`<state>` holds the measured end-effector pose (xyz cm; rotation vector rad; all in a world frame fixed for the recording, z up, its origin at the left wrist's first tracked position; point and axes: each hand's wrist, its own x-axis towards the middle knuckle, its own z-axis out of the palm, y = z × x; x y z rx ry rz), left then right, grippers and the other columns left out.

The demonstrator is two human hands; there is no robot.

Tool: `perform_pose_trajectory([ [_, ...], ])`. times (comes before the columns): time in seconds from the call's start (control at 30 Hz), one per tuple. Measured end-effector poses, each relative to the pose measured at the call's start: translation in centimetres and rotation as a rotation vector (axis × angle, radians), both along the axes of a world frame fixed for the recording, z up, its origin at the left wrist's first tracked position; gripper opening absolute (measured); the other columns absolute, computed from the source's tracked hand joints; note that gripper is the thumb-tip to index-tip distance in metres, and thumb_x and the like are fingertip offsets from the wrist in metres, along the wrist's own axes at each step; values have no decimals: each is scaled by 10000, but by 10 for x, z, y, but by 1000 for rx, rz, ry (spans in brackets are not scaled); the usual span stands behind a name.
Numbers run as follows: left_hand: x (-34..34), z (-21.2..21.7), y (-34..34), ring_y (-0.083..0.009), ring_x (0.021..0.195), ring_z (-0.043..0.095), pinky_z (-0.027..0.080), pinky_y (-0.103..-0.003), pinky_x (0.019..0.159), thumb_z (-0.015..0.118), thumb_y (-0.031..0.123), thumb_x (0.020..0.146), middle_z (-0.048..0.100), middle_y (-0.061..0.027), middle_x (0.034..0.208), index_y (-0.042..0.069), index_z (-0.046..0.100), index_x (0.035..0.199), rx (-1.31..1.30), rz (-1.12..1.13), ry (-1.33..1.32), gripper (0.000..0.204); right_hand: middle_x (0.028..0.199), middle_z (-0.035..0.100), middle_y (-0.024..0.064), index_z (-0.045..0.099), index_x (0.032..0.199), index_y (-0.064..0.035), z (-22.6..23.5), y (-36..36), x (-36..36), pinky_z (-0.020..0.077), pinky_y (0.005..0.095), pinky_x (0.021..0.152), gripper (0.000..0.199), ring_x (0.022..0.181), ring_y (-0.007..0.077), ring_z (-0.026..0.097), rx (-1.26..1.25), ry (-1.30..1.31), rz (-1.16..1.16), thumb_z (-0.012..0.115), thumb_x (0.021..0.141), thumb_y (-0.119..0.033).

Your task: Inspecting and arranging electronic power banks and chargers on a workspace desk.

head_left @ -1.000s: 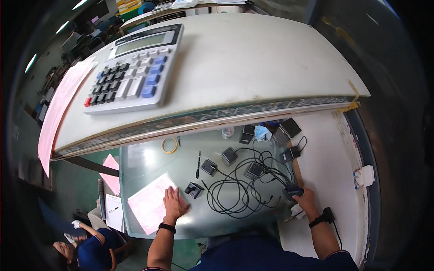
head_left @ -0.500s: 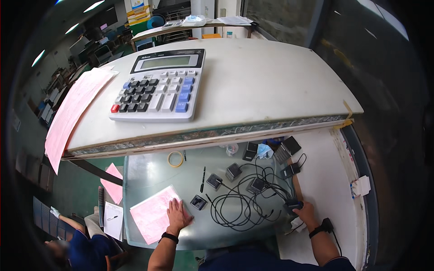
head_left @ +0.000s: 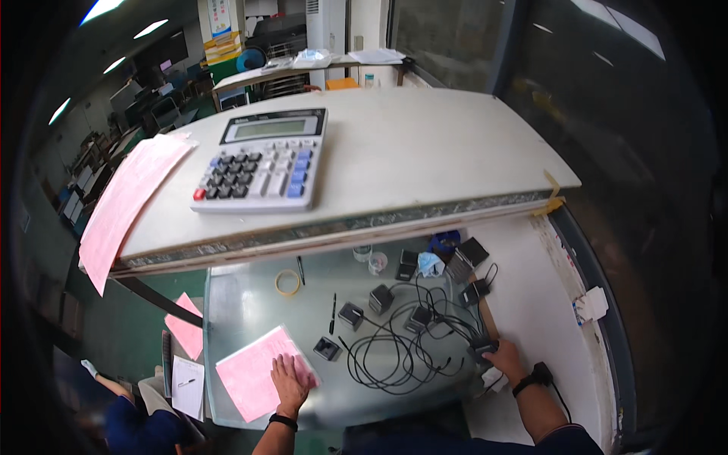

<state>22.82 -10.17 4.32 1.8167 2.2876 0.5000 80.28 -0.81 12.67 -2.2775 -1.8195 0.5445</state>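
Observation:
My left hand [head_left: 290,383] lies flat with fingers stretched out on a stack of pink paper sheets [head_left: 241,379] on the glass-topped table. At the table's right edge, my right hand [head_left: 506,359] has its fingers closed on a black block [head_left: 481,348] where several cables meet; its shape is partly hidden. Black cables [head_left: 383,379] loop in a tangle between my hands. Small black square boxes lie around them: an open-topped one [head_left: 326,349] near the pink sheets, another [head_left: 350,313] behind it, and more [head_left: 381,297] farther back. A black pen [head_left: 332,314] lies beside them.
A raised white shelf [head_left: 425,144] spans the table's far side, bearing a large calculator [head_left: 262,161] and pink sheets [head_left: 136,201]. Under it are a tape roll [head_left: 277,283], a blue mask [head_left: 431,264] and more black boxes [head_left: 468,258]. Another person [head_left: 144,425] sits at lower left.
The whole view has shifted slightly, with the shelf and calculator lower in it. My left hand still rests on the pink sheets, and my right hand stays at the black block.

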Motion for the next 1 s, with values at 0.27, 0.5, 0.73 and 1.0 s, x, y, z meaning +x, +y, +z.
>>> perform_pose_trajectory([
  [0.27,13,-16,-50,-444,1398,244,167,-570,1136,540,313,908,306,-258,1492,50,441,1387,-9,157,139,555,893,680,227,662,957,20,-6,5,9,521,448,767,473,869,396,657,9,15,44,843,634,-275],
  [0.5,6,-20,-48,-410,1403,259,185,-553,1135,537,321,912,323,-226,1496,67,438,1399,32,159,201,558,890,688,229,663,984,43,13,9,-6,524,406,764,473,853,381,672,80,67,102,843,634,-220],
  [0.73,9,-23,-51,-399,1404,260,178,-527,1145,531,303,906,324,-208,1500,98,437,1409,14,189,183,551,961,695,217,645,1078,35,44,16,-6,533,380,786,496,897,342,689,137,-58,245,827,691,-216],
  [1.0,11,-23,-50,-400,1400,266,174,-520,1147,527,299,903,332,-211,1493,94,448,1396,9,195,186,540,1107,650,226,590,1205,16,106,186,-86,491,414,913,635,1055,360,627,472,-186,465,791,734,-359],
])
